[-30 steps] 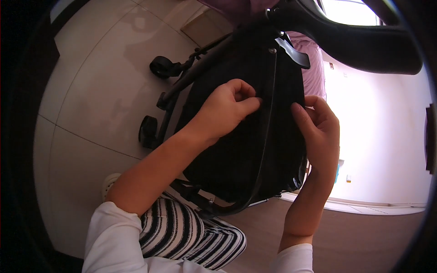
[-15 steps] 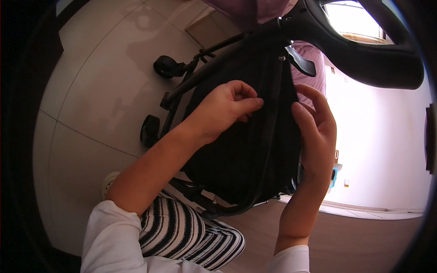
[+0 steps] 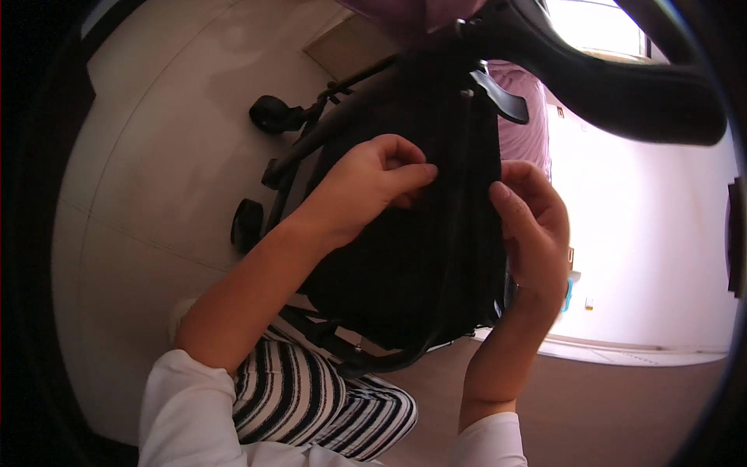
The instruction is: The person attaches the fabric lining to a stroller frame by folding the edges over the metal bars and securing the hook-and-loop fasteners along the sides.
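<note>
In front of me is a wheeled black frame, which looks like a stroller, with a black fabric panel [image 3: 373,288] stretched over it. My left hand [image 3: 366,183] is over the middle of the panel, its fingers curled and thumb closed against them. Whatever sits in that pinch is lost against the dark cloth. At the panel's right edge, my right hand [image 3: 537,226] pinches the black fabric between thumb and fingers. A dark tube [image 3: 459,187] runs down the panel between my hands.
Two small black wheels [image 3: 276,114] stick out on the left over the tiled floor [image 3: 148,156]. A thick curved black handle [image 3: 622,101] and a grey lever [image 3: 504,103] are at the upper right. Pink cloth [image 3: 521,124] hangs behind. My striped-clothed leg [image 3: 296,389] is below.
The frame and both hands have shifted slightly left in the view. My right hand's fingers have closed more on the fabric edge; my left hand keeps its pinch.
</note>
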`<state>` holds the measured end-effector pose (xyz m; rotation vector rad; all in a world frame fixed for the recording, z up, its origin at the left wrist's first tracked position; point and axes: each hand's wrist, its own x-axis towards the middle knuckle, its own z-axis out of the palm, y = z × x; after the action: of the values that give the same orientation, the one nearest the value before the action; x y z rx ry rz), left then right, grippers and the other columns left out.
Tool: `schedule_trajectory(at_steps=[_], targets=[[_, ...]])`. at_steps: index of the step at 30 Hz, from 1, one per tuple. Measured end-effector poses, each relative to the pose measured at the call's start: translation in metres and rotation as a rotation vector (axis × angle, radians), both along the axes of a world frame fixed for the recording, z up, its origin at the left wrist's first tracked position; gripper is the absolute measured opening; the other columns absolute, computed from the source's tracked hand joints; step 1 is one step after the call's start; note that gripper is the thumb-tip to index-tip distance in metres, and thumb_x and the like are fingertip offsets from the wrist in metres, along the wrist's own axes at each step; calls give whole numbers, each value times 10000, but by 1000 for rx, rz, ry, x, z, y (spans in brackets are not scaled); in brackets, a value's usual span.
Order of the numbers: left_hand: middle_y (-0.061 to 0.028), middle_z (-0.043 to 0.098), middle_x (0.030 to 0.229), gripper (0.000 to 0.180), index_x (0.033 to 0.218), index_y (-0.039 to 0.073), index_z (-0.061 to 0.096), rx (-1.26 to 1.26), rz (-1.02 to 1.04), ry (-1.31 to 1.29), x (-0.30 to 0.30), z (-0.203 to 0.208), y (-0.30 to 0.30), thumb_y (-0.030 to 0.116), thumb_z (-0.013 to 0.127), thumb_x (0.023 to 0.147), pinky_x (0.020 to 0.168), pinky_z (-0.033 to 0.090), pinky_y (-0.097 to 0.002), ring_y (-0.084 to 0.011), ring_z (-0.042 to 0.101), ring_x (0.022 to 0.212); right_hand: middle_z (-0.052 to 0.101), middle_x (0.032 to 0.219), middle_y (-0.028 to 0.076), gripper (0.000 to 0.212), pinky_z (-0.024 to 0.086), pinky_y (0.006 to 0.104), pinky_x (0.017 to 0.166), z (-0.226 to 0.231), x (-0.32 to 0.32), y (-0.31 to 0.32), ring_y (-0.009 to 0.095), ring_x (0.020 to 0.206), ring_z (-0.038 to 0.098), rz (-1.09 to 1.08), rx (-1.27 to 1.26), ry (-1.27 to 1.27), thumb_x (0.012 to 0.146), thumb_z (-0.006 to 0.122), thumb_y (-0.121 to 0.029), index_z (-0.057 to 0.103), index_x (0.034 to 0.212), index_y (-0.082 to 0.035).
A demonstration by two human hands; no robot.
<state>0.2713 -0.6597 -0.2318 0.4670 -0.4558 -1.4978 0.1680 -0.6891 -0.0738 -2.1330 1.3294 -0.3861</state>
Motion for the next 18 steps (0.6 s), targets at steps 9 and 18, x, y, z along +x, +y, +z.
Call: schedule_trajectory(at_steps=[9, 18], targets=[[-13, 577, 847, 219, 980, 48, 538, 20, -50, 126, -5, -3, -5, 178, 633, 832, 672, 446, -205, -77, 545, 755, 598, 815, 7, 195, 396, 130, 544, -31, -39, -16, 31, 640, 536, -31, 470, -628, 873, 574, -83, 510, 1043, -11], [8, 567, 811, 190, 960, 62, 533, 3, -45, 141, -3, -1, -3, 160, 636, 834, 649, 441, -187, -63, 541, 717, 574, 781, -23, 174, 346, 120, 522, -36, -43, -18, 9, 613, 487, 44, 477, -681, 872, 574, -87, 526, 1029, -28]])
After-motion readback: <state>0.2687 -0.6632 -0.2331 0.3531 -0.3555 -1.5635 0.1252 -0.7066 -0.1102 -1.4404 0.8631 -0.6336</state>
